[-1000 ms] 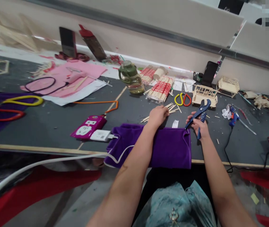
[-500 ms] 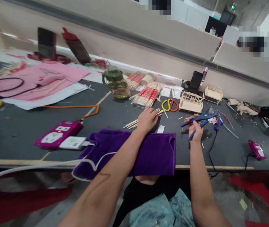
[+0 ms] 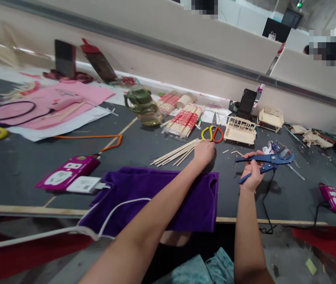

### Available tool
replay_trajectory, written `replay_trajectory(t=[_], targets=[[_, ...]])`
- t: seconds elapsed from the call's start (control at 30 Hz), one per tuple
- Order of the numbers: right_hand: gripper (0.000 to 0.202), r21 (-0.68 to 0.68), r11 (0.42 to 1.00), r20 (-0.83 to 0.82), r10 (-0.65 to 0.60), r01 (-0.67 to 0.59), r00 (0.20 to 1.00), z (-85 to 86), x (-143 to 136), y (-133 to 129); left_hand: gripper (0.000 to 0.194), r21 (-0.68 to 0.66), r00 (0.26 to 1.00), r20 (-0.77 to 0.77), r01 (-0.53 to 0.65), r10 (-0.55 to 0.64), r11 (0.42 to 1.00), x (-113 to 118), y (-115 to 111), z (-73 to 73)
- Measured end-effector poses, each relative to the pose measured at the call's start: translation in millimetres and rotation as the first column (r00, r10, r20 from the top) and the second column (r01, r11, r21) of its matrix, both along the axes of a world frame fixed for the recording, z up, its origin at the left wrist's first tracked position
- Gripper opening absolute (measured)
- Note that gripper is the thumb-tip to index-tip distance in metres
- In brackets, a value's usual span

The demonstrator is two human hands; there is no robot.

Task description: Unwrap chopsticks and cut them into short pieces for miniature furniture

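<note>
My left hand [image 3: 204,154] is closed at the right end of a loose bundle of thin wooden sticks [image 3: 175,153] on the dark table; what its fingers grip is hidden. In my right hand [image 3: 251,173] are blue-handled cutters [image 3: 270,159], raised above the table with the jaws to the right and the handles apart. Just beyond my left hand lie scissors with yellow and red handles [image 3: 212,134]. A small wooden stick model [image 3: 240,132] stands behind and between my hands. Under my left forearm is a purple cloth [image 3: 156,197].
A second stick model [image 3: 270,117] and a phone [image 3: 247,103] stand at the back. Packs of sticks [image 3: 183,121] lie beside a green-lidded jug [image 3: 144,105]. Magenta power strips [image 3: 70,172] sit left and right. A white cable [image 3: 38,238] crosses the front left edge.
My left hand has moved right, from on top of the sticks to their right end, uncovering more of them. The cutters have moved slightly right and now point rightward more levelly.
</note>
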State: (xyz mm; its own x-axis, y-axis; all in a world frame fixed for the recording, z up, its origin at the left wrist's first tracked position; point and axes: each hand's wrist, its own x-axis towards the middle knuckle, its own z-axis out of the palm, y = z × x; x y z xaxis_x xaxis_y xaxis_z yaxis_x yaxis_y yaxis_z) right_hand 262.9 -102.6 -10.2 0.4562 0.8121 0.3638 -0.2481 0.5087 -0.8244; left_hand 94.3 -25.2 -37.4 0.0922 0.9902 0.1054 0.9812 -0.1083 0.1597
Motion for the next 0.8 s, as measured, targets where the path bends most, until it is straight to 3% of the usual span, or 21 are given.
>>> replay_trajectory(t=[0.23, 0.43, 0.57, 0.7, 0.8], targets=[[0.038, 0.035, 0.996, -0.017, -0.078, 0.079, 0.997, 15.6, 3, -7, 0.022, -0.066, 0.993, 0.038, -0.107, 0.11, 0.992, -18, -4, 6.8], [0.04, 0.058, 0.998, -0.054, -0.01, 0.013, 0.998, 18.0, -3, -12, 0.026, -0.122, 0.978, 0.022, -0.205, 0.209, 0.971, -36, -7, 11.4], [0.034, 0.02, 0.993, -0.093, 0.119, -0.117, 0.989, 15.4, -8, -13, 0.022, -0.206, 0.987, 0.11, -0.094, 0.119, 0.974, -27, -12, 14.7], [0.032, -0.058, 0.966, -0.126, 0.242, -0.251, 0.962, 14.2, -15, -17, 0.025, -0.118, 0.98, 0.197, 0.047, -0.023, 0.992, 4, -8, 11.5], [0.036, -0.113, 0.948, -0.148, 0.281, -0.299, 0.948, 15.1, -19, -21, 0.024, -0.066, 0.929, 0.325, 0.206, -0.174, 0.976, 22, -6, 5.3]])
